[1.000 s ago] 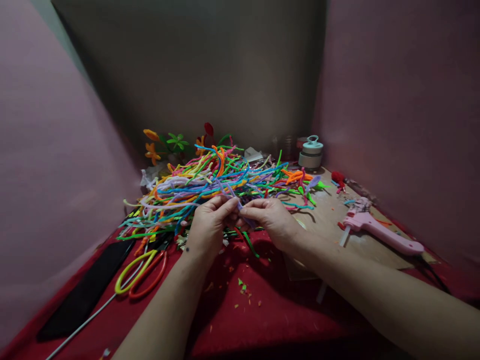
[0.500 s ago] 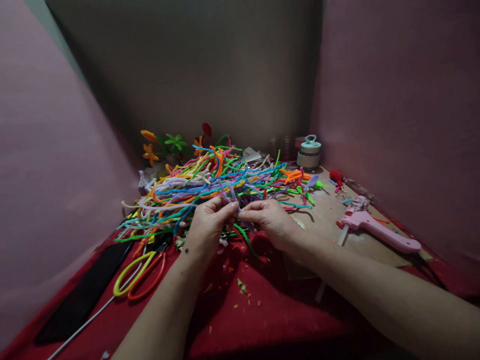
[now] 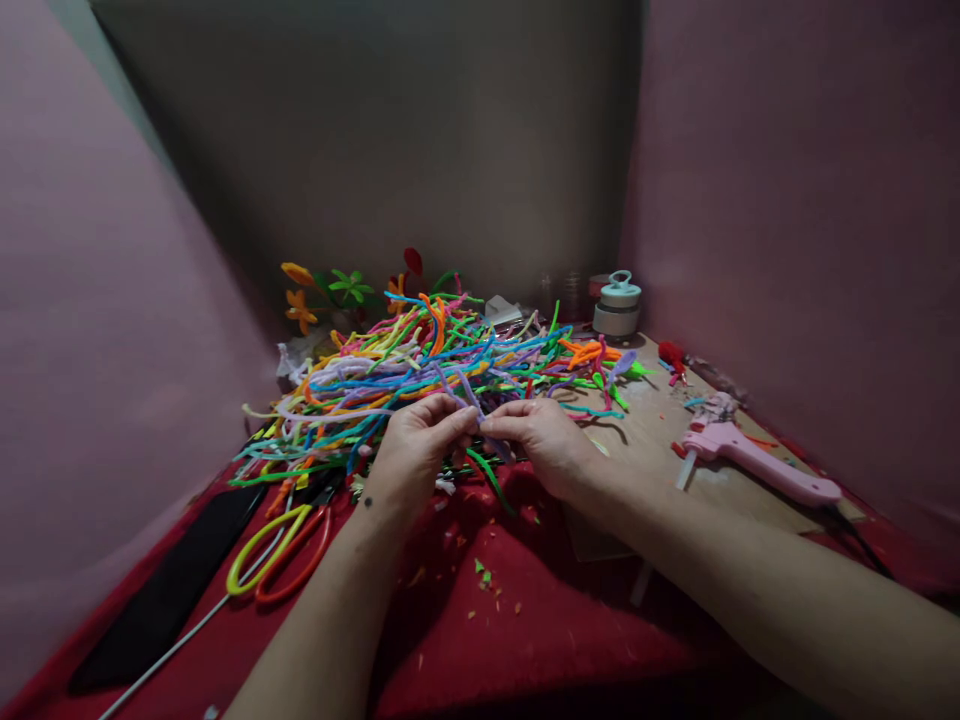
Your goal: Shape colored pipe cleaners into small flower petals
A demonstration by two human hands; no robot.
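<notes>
Between my two hands is a purple pipe cleaner (image 3: 466, 388), its two upper ends pointing up and away from me. My left hand (image 3: 429, 432) is closed, pinching it between thumb and forefinger. Close beside it, my right hand (image 3: 541, 440) pinches the same pipe cleaner from the right, fingertips almost touching the left thumb. A lower purple part shows under the right fingertips. Just behind the hands lies a big heap of coloured pipe cleaners (image 3: 420, 375), and a green one (image 3: 491, 482) sticks out below the fingers.
Yellow-and-red-handled scissors (image 3: 270, 550) and a black flat strip (image 3: 169, 590) lie left on the red cloth (image 3: 465, 660). A pink glue gun (image 3: 765, 465) rests on a brown board (image 3: 652, 430) at right. A lidded jar (image 3: 618, 305) and pipe-cleaner flowers (image 3: 330, 290) stand behind.
Both hands stay almost in place, still pinching the purple pipe cleaner. Its upper ends and the right fingertips have shifted only slightly.
</notes>
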